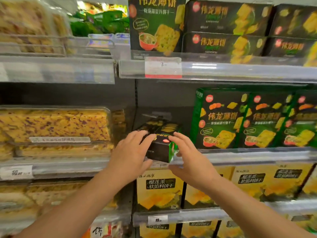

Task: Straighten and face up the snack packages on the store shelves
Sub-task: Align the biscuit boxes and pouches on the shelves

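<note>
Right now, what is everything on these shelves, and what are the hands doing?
Lying cracker box: one, black-green, middle shelf, end facing out, between both hands.
Upright cracker boxes: three, green-black, middle shelf, right.
Stacked cracker boxes: at least five, black-green, top shelf.
Durian biscuit boxes: several, yellow, lower shelves.
Clear trays of yellow cakes: several, left bay.
Green bags: some, upper left, blurred.
Price tag: one, white-red, top shelf rail.
Left hand: touches box's left side.
Right hand: at box's right side.
</note>
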`<action>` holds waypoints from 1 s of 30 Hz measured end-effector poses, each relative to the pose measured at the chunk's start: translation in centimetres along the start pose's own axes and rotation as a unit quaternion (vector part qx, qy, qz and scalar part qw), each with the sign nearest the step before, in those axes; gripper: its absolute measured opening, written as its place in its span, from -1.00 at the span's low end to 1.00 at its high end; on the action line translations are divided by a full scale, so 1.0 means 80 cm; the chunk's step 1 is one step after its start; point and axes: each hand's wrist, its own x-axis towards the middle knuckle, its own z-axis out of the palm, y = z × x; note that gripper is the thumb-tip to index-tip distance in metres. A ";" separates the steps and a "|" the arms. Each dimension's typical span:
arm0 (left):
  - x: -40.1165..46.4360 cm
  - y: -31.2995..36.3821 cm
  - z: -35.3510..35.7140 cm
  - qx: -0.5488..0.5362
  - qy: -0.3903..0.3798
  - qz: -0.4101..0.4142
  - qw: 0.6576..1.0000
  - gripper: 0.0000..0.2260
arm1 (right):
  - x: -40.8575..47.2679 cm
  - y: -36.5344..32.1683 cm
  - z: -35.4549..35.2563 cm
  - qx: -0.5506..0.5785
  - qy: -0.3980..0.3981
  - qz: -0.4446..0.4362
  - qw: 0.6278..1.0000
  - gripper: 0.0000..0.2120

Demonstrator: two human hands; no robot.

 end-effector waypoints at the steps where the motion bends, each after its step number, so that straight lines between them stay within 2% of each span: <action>1: 0.000 0.001 0.000 -0.004 0.002 -0.002 1.000 -0.34 | 0.003 0.004 0.002 0.004 0.006 -0.008 1.000 -0.21; 7: 0.001 -0.002 -0.003 -0.032 0.024 0.002 0.999 -0.37 | 0.019 0.018 0.008 0.002 0.042 -0.055 0.998 -0.32; 14: -0.001 -0.010 -0.001 -0.013 0.015 0.022 1.000 -0.29 | 0.032 0.026 0.009 -0.041 0.034 -0.024 0.998 -0.30; 17: -0.003 -0.016 -0.001 -0.014 0.020 0.020 0.999 -0.32 | 0.032 0.025 0.010 -0.036 0.034 -0.027 0.998 -0.33; 26: 0.000 -0.037 -0.006 -0.113 0.046 -0.008 0.993 -0.34 | 0.032 0.015 -0.002 -0.008 0.011 -0.011 1.000 -0.31; 30: 0.006 -0.041 -0.026 -0.146 0.056 -0.004 0.988 -0.32 | 0.035 0.007 -0.017 0.037 0.040 -0.009 0.998 -0.27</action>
